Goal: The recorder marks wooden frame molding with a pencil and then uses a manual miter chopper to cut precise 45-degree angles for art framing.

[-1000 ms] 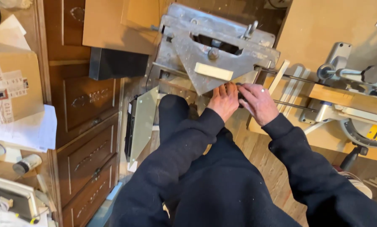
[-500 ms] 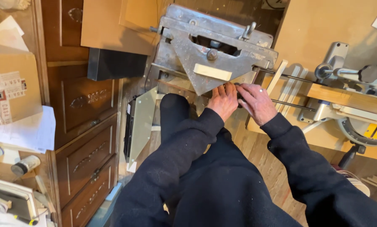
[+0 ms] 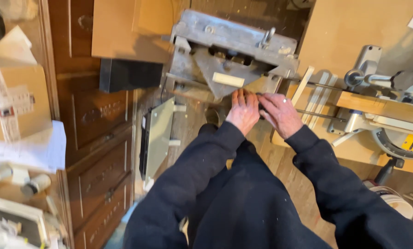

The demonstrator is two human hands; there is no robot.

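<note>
1. Workshop, wood plank floor (image 3: 284,170). Dark wooden drawer cabinet (image 3: 100,152) down the left side, cardboard box (image 3: 17,106) and loose papers (image 3: 31,147) stacked further left.
2. Centre top: grey metal machine (image 3: 229,55), worn, with a triangular plate pointing toward the person. Small pale wood block (image 3: 228,79) lies on that plate.
3. Left hand (image 3: 243,110) at the machine's near edge, just below the triangle's tip. Fingers together, stretched forward, tips on the metal. Can't tell whether anything is pinched under them.
4. Right hand (image 3: 280,113) just beside the left, touching or nearly so. Fingers curled inward toward the left hand; a dark bit shows between the two hands, too small to identify. Grip not readable.
5. Both arms in dark sleeves (image 3: 192,184); dark-clad legs below them.
6. A thin metal rod (image 3: 317,85) runs right from the machine above the right hand. Pale wood strips (image 3: 314,97) lean across it, right of that hand.
7. Right side: mitre saw (image 3: 390,115) on a light board, yellow mark on its round base, grey handle up top.
8. Black box (image 3: 130,76) under a brown board (image 3: 128,30), left of the machine. A flat pale panel (image 3: 158,136) leans on edge near the cabinet.
9. White bucket rim (image 3: 395,200) at lower right, partly behind the right sleeve.
</note>
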